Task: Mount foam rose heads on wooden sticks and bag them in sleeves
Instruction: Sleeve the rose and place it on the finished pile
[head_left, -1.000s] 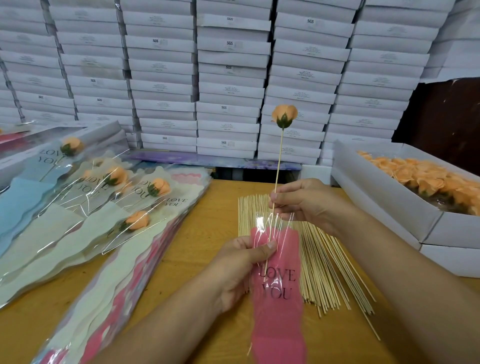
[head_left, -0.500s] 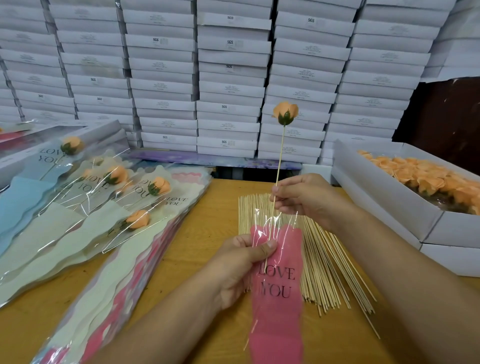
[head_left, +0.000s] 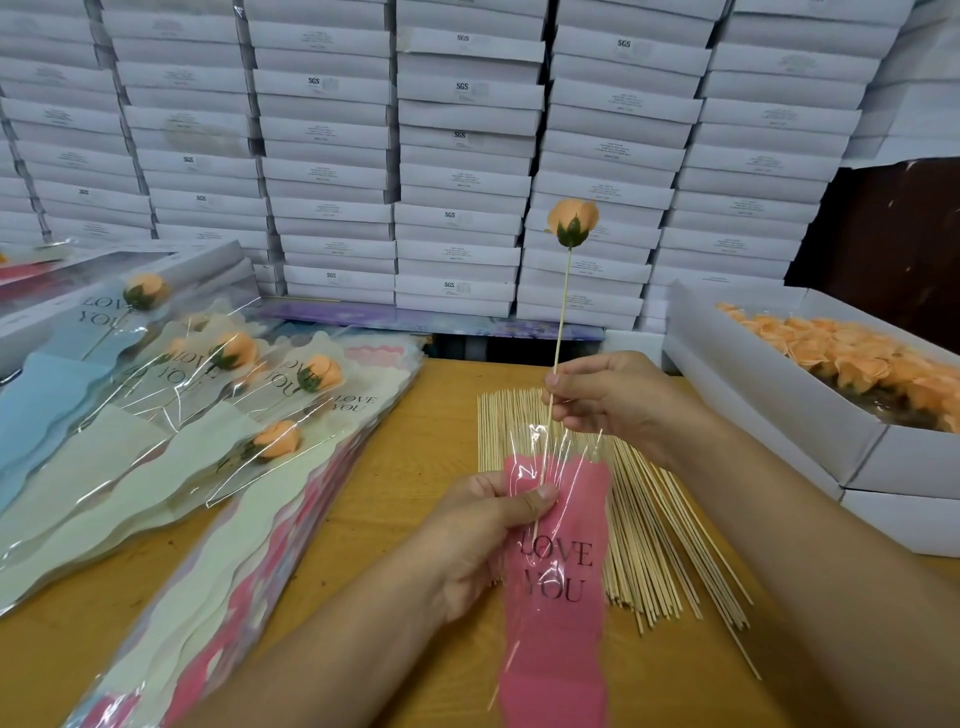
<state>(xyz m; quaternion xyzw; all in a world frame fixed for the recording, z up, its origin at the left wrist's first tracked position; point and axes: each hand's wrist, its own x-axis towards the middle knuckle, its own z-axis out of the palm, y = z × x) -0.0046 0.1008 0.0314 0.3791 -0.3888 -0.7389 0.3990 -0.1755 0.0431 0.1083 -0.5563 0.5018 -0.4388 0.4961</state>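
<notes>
Stacked white boxes (head_left: 467, 156) back a wooden tabletop (head_left: 415, 467). Right hand (head_left: 618, 400) pinches a wooden stick (head_left: 561, 312) carrying an orange rose head (head_left: 573, 221) upright; its lower end sits inside the mouth of a pink sleeve (head_left: 556, 597), gripped by the left hand (head_left: 483, 540), thumb on film. Loose sticks (head_left: 649, 545) lie beneath; bagged roses (head_left: 234, 395) left, a box of rose heads (head_left: 779, 415) right.

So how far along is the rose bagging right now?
Done: several bagged roses lie stacked at the left. In hand: the right hand pinches a stick topped with a rose head, its lower end entering the pink sleeve the left hand grips. Left: a pile of bare sticks and a box of rose heads.
</notes>
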